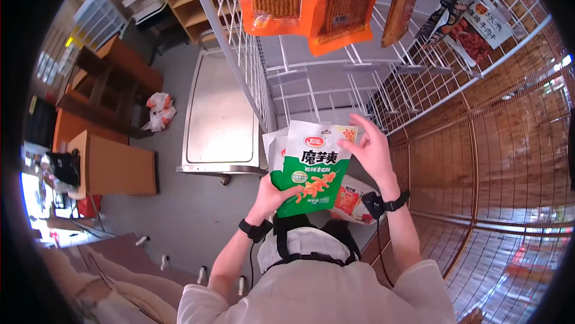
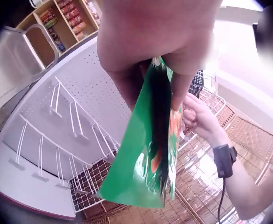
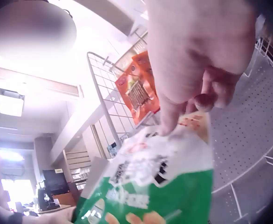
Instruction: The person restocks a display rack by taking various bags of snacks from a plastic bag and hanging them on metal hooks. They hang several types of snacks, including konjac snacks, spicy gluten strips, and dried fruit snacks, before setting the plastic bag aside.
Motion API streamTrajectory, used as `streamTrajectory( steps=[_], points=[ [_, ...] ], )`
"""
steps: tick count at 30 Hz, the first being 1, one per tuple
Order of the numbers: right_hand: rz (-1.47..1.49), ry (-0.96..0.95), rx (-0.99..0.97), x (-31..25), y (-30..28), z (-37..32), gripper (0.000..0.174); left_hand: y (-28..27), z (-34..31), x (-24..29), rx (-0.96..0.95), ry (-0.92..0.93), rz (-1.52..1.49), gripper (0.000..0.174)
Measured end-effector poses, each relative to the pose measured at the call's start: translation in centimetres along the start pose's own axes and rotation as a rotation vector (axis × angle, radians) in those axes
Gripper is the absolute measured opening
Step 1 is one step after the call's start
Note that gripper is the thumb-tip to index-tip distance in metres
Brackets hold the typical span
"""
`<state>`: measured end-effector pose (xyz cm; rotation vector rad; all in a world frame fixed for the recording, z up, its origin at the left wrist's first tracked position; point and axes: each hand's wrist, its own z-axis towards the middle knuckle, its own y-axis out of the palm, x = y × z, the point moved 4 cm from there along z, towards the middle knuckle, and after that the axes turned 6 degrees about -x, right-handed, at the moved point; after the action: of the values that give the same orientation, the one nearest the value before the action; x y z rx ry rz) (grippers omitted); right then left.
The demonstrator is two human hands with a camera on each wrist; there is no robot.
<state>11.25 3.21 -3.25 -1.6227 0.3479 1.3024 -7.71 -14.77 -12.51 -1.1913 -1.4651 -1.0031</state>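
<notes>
A green and white snack bag (image 1: 317,165) is held upright in front of the body, its printed face up toward the head camera. My left hand (image 1: 272,197) grips its lower left side, thumb across the front. At the top right corner, my right hand (image 1: 372,151) pinches the bag, thumb on the printed face; the right wrist view shows the thumb (image 3: 170,119) pressed there. Another pale bag (image 1: 274,144) peeks out behind the left edge of the green one, mostly hidden. In the left wrist view the green bag (image 2: 127,170) appears edge-on below the left hand.
A white wire rack (image 1: 263,78) with hooks stands ahead, with orange snack packs (image 1: 275,0) and a dried-meat bag (image 1: 479,33) hanging on it. Below the right forearm lies a white and red bag (image 1: 353,201). A metal flatbed cart (image 1: 221,108) stands to the left.
</notes>
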Motion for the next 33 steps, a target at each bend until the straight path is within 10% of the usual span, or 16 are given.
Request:
streamTrajectory(
  steps=[4, 11, 33],
  points=[
    [-0.136, -0.185, 0.086, -3.5, 1.2, 1.3, 0.044, -2.3, 1.4, 1.5, -0.083, 0.048, 0.185, 0.032],
    [0.265, 0.278, -0.16, -2.0, 2.1, 1.8, 0.024, -2.5, 3.0, 0.8, -0.105, 0.053, 0.148, 0.033],
    [0.353, 0.042, -0.09, -6.7, -1.5, 5.7, 0.02, -6.0, 1.2, 1.0, 0.017, 0.002, -0.104, 0.041]
  ],
)
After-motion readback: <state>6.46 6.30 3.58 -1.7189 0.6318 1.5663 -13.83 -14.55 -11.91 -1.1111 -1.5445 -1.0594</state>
